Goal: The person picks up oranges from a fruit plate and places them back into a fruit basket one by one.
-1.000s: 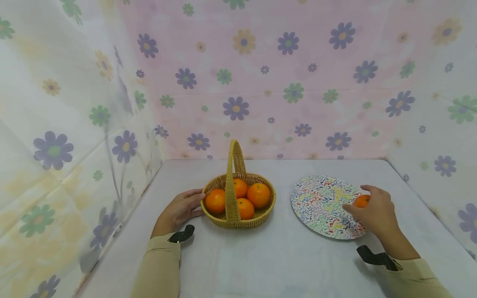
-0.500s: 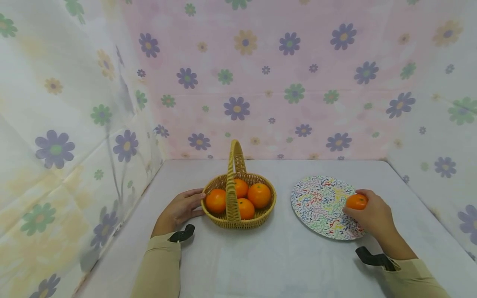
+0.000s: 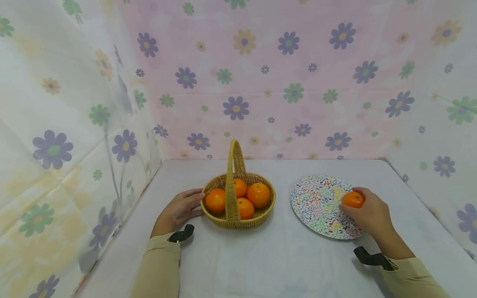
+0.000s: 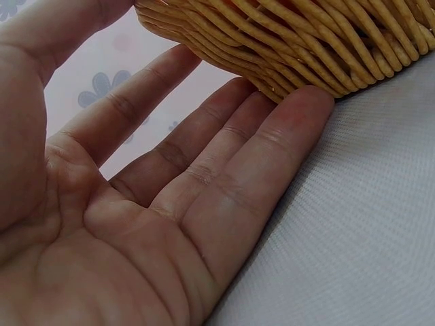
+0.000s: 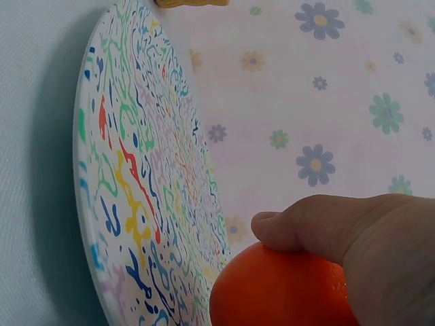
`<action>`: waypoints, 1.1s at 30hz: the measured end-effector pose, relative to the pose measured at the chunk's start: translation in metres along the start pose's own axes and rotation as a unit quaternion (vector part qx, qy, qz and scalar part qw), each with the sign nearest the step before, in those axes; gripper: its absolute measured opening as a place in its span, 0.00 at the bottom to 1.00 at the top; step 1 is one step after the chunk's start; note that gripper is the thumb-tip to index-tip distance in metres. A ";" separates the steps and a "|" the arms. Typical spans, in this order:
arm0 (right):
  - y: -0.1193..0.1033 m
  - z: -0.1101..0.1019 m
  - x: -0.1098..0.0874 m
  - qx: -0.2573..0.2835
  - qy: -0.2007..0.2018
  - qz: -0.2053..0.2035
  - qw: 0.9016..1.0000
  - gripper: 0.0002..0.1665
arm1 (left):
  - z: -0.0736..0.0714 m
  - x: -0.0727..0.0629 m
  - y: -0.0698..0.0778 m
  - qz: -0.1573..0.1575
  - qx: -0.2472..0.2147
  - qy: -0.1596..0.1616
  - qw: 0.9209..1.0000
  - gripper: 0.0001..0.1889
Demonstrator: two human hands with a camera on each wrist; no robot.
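Note:
In the head view, a wicker basket (image 3: pixel 250 223) with a tall handle stands left of the middle, several oranges (image 3: pixel 258 195) inside. My left hand (image 3: pixel 183 207) touches its left side; in the left wrist view the fairly straight fingers (image 4: pixel 234 183) meet the woven wall. To the right lies a round plate (image 3: pixel 316 203) with multicoloured squiggles. Over its right part my right hand (image 3: pixel 372 211) holds a single orange (image 3: pixel 353 199). The thumb lies on this orange (image 5: pixel 279 292) in the right wrist view; whether the fruit touches the plate I cannot tell.
A white cloth covers the table (image 3: pixel 261 260). Flower-printed fabric (image 3: pixel 268 82) rises behind it and along both sides. A dark curved piece (image 3: pixel 372 257) sticks out at the right wrist, another (image 3: pixel 181 234) at the left.
My right hand has closed round the orange and shifted it left, further over the plate. More of the fruit shows now. Left hand and basket have not moved.

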State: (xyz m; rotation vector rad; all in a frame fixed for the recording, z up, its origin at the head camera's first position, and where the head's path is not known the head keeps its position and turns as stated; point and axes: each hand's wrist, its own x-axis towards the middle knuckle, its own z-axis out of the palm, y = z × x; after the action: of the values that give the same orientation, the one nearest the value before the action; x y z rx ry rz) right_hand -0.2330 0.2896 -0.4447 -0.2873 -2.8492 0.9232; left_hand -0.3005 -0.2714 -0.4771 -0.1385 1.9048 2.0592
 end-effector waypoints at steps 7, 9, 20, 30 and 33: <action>-0.006 -0.001 -0.003 -0.009 0.009 -0.026 1.000 0.47 | 0.001 -0.001 0.001 0.001 0.000 0.001 1.000 0.33; -0.008 -0.001 -0.004 -0.012 0.010 -0.034 0.999 0.46 | 0.001 -0.001 0.001 0.002 0.000 0.002 1.000 0.33; -0.018 -0.001 -0.005 -0.019 0.013 -0.090 0.996 0.45 | -0.001 0.000 0.000 0.001 0.005 -0.003 1.000 0.34; -0.036 -0.007 -0.007 -0.006 0.067 -0.160 0.985 0.43 | -0.001 0.000 -0.001 0.003 0.004 -0.001 1.000 0.34; -0.046 -0.010 -0.006 0.008 0.080 -0.177 0.981 0.42 | -0.001 0.000 -0.001 0.002 0.003 -0.003 1.000 0.34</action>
State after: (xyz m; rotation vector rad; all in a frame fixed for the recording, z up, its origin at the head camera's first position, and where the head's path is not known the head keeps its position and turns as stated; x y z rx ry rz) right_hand -0.2317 0.2573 -0.4098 0.1401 -2.6236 0.8079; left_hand -0.3004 -0.2721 -0.4778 -0.1279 1.9103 2.0537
